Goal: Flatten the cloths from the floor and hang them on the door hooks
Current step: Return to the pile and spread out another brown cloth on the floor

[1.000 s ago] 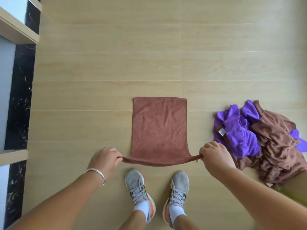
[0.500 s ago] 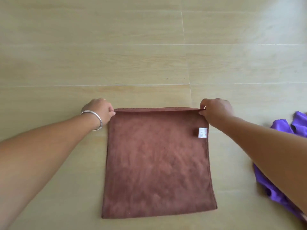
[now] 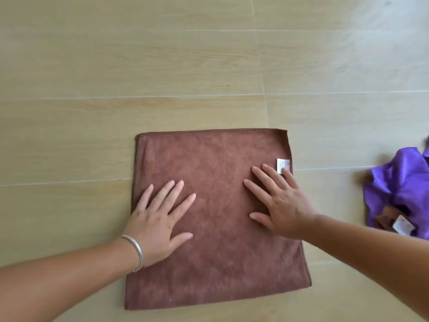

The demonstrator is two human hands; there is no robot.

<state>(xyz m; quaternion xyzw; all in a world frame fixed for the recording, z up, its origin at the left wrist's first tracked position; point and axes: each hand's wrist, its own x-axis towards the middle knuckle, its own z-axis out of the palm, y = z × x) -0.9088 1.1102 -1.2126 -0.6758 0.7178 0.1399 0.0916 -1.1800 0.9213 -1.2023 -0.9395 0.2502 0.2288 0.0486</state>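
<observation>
A brown cloth (image 3: 213,270) lies folded in half on the wooden floor (image 3: 139,66), a near-square shape with a small white label (image 3: 282,164) at its right edge. My left hand (image 3: 160,219) lies flat on the cloth's left half, fingers straight and spread; a silver bangle circles that wrist. My right hand (image 3: 278,201) presses flat on the right half, fingertips just below the label. Neither hand grips anything.
A crumpled purple cloth (image 3: 401,189) with a bit of brown cloth and a white label (image 3: 402,225) under it lies on the floor at the right edge. Light wooden floorboards surround the brown cloth.
I folded the near edge of the brown cloth over to the far edge. Both hands have let go of the corners and now lie flat on top of it.
</observation>
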